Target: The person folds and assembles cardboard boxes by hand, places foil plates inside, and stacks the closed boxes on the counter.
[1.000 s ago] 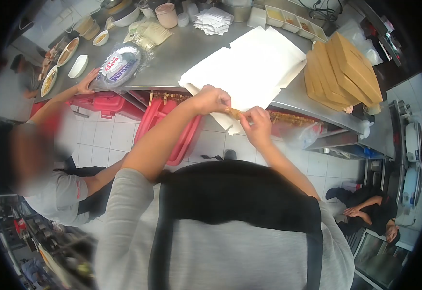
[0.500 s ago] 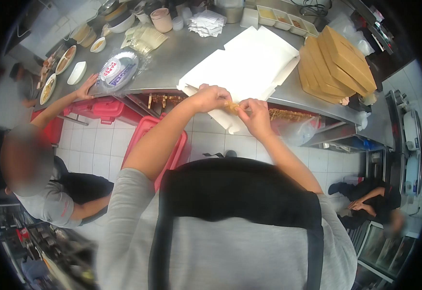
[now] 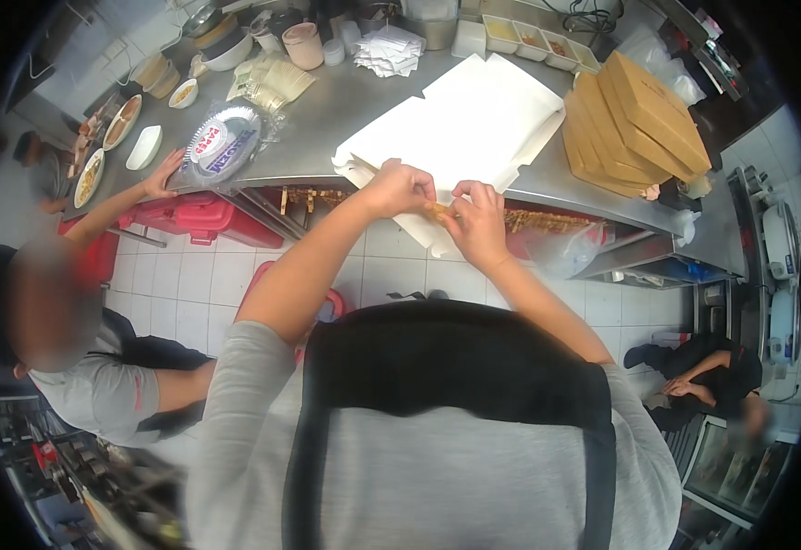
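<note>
Steel desk (image 3: 322, 147), the wearer standing square to it. A large white sheet of card (image 3: 478, 119), opened out with cut notches along its sides, lies straight ahead of both hands. Its long axis looks slanted, from near left to far right; the near end reaches past the desk's front edge, over the tiled floor (image 3: 379, 280).

Both hands work at that overhanging near end, with the bulk of the sheet beyond them. Left hand (image 3: 398, 191) comes in over the near-left side; right hand (image 3: 479, 223) sits to the right and a touch closer to the body. Neither is clearly the nearer to the sheet.

Between them, a small brown piece (image 3: 437, 211). Left fingers and thumb pinch one end, right thumb and forefinger the other. Fingertips almost meet; the remaining right fingers curl loosely, lifted. Piece seems to be a folded tab of the card, though fingers hide any join.

Right of the sheet, a leaning stack of brown boxes (image 3: 634, 124). Well to the left, a co-worker's hand (image 3: 160, 179) rests at the desk's edge, just beside a plastic-wrapped pack (image 3: 223, 147).
</note>
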`<state>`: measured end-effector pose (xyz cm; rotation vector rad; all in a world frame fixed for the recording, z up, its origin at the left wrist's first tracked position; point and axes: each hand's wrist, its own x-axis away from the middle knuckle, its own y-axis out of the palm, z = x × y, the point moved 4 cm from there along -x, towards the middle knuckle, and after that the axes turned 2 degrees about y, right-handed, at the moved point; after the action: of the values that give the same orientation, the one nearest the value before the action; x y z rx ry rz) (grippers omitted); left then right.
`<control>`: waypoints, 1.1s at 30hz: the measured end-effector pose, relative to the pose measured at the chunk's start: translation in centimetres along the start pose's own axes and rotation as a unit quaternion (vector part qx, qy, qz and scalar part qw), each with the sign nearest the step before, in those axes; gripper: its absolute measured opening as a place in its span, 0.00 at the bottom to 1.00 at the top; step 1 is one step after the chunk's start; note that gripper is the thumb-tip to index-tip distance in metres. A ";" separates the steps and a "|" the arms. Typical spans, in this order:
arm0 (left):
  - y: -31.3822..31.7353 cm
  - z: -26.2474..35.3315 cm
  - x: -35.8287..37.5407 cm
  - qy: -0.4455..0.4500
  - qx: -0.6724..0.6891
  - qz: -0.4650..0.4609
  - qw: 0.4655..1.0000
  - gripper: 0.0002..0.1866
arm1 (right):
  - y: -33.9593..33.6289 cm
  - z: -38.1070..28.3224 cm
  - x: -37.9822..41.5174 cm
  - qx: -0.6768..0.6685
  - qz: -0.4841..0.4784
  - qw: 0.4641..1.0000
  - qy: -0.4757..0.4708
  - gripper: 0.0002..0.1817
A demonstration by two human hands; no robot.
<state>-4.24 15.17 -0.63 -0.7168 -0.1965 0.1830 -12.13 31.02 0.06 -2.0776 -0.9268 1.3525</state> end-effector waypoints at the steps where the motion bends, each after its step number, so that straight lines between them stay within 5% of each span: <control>1: -0.1 0.6 0.1 0.034 -0.057 0.019 0.998 0.03 | 0.0 -0.2 -0.1 0.006 -0.006 1.000 0.000 0.10; 8: 0.8 2.4 0.8 0.139 -0.242 0.099 0.955 0.04 | 1.4 -0.1 -0.5 0.006 -0.018 1.000 0.008 0.11; 14: -0.6 2.6 2.0 0.160 -0.189 0.136 0.959 0.07 | -0.9 0.3 -1.2 -0.037 -0.051 0.997 0.034 0.11; 17: -3.2 5.0 2.7 0.257 -0.159 0.335 0.892 0.15 | -1.6 1.6 -4.2 -0.004 -0.096 0.995 0.018 0.12; 18: -4.6 5.5 3.4 0.297 -0.178 0.395 0.851 0.26 | -2.0 2.0 -5.4 0.010 -0.093 0.996 0.005 0.12; 20: -5.4 5.8 5.6 0.265 -0.188 0.447 0.833 0.32 | -5.8 2.1 -9.4 -0.116 -0.075 0.974 0.181 0.15; 23: -0.9 3.4 6.4 0.283 -0.251 0.222 0.899 0.35 | -12.2 1.9 -15.9 -0.178 0.023 0.977 0.118 0.15; 26: 3.4 1.0 6.5 0.215 -0.361 0.099 0.902 0.32 | -19.8 -3.3 -19.8 -0.224 0.051 0.972 0.048 0.11; 29: 3.9 -5.7 4.4 0.081 -0.430 0.043 0.898 0.30 | -24.9 -7.2 -21.3 -0.247 0.091 0.963 -0.048 0.10; 33: 0.0 -6.9 3.6 -0.040 -0.343 0.059 0.937 0.27 | -29.2 -6.1 -23.2 -0.348 0.089 0.928 -0.097 0.17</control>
<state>0.93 11.67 -5.31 -1.4214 -0.3003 0.2623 -20.96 32.10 36.80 -2.6254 -1.5040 1.4844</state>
